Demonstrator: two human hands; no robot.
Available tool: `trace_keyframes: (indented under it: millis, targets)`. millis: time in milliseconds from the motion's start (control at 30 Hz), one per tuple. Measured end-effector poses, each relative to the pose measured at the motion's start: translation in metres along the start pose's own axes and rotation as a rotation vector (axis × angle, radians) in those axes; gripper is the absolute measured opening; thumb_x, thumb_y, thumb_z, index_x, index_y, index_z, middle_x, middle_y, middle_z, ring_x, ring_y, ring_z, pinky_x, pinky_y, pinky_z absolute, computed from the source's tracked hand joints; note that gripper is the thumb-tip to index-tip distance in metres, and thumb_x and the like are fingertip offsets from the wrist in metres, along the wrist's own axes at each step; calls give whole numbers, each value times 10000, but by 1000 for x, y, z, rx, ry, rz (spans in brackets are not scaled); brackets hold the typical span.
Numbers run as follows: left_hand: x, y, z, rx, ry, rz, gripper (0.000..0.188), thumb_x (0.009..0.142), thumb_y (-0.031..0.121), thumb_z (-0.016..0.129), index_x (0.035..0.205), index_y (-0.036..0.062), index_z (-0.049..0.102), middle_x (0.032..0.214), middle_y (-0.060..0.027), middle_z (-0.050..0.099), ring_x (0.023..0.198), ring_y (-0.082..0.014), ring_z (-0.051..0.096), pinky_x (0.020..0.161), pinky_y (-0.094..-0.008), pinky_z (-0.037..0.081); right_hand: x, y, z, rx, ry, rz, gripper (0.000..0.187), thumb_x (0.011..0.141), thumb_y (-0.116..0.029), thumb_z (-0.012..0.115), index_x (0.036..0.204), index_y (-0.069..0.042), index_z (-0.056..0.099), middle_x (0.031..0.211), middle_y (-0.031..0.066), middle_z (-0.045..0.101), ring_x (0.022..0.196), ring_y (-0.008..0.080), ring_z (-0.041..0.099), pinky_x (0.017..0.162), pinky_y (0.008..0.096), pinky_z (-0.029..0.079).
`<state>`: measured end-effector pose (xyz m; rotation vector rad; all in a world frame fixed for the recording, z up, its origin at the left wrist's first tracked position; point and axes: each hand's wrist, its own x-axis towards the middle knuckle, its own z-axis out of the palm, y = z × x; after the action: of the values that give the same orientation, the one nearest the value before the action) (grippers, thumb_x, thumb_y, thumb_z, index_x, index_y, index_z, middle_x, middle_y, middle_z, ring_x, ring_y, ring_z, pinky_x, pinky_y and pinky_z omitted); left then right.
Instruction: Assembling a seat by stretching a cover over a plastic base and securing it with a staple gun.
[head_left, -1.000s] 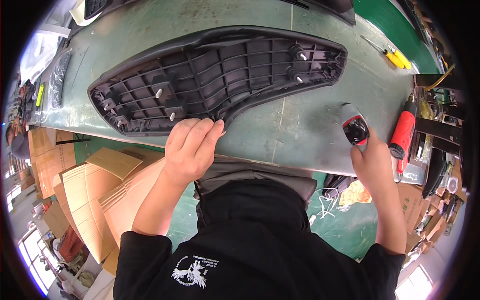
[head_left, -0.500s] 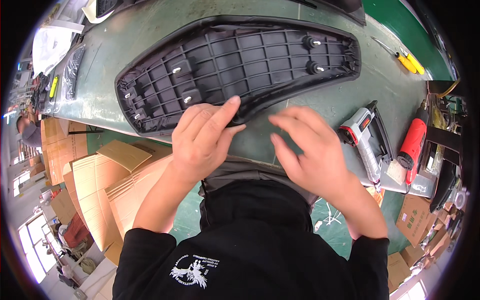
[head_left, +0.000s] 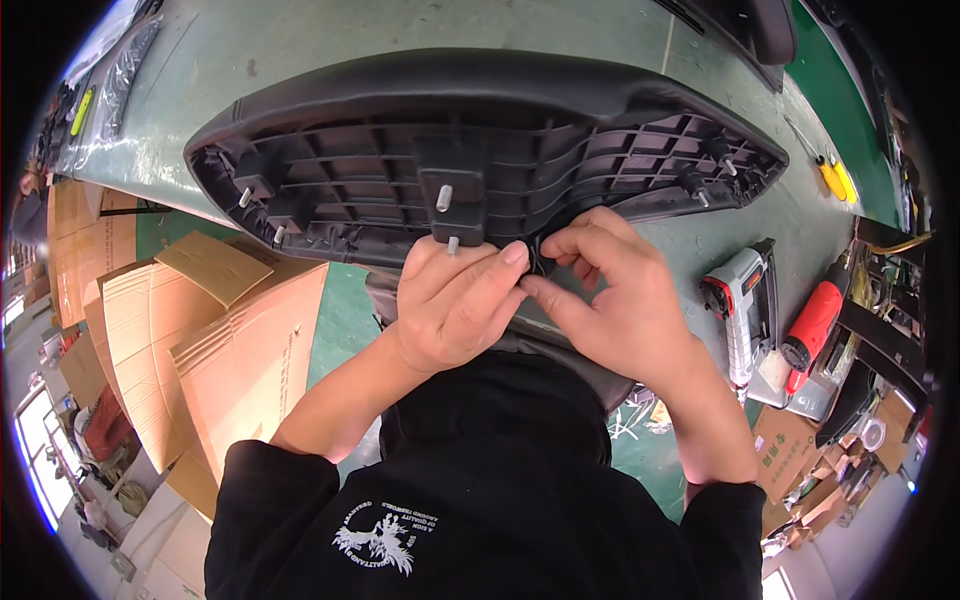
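Note:
A black motorcycle seat point(head_left: 400, 190) is tilted up, its ribbed plastic underside facing me. Several metal studs stick out of that base. My left hand point(head_left: 455, 305) is closed on the near edge, thumb pressed close to the rim's inner bend. Right beside it, my right hand point(head_left: 620, 290) pinches the black cover's edge point(head_left: 540, 255) between thumb and fingers. The fingertips of both hands almost meet there. Exactly how the cover edge lies under them is partly hidden.
A grey and black staple gun point(head_left: 740, 310) and a red heat gun point(head_left: 815, 325) lie right of the seat on the green table point(head_left: 330, 30). Yellow-handled tools point(head_left: 835, 180) rest at the far right. Open cardboard boxes point(head_left: 220, 350) stand at the left.
The seat has been tipped up, its far edge raised. My right hand has come in from apart and closed on the cover's edge. My left hand has shifted right and down.

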<state>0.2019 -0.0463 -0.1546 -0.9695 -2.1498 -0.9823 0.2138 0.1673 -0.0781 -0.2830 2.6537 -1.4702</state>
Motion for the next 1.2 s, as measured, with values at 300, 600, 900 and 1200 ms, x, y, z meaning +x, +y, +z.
trace_keyframes:
  millis: [300,600,900,1200]
  targets:
    - [-8,-2,7,-29,105,2,637,753,38,895,1363,12,715,1023,-39,806,839,-180,696,693,-333,465,12,-13,10,114,-92,515,143,854,-68,854,932,15,768,984,154,758,739,305,729,667,383,585]
    - [-40,-1,-20,-79,-128,-94,263,825,77,796,1083,89,845,1109,-39,804,1055,-229,759,1017,-424,595,-12,10,31,-82,193,-87,278,872,-137,807,1112,1,779,1049,194,808,995,401,783,863,445,616]
    - [-37,0,-14,269,-214,169,263,827,130,806,1086,133,852,1120,17,795,934,-168,719,836,-331,578,2,18,19,-69,76,302,197,874,-126,852,956,40,782,767,166,774,660,265,785,642,392,637]
    - [-22,6,0,306,-129,193,347,882,150,839,1228,127,820,1182,-16,763,907,-187,676,754,-338,532,25,8,-3,128,-159,678,386,890,-268,936,788,50,744,698,102,745,543,176,709,483,324,597]
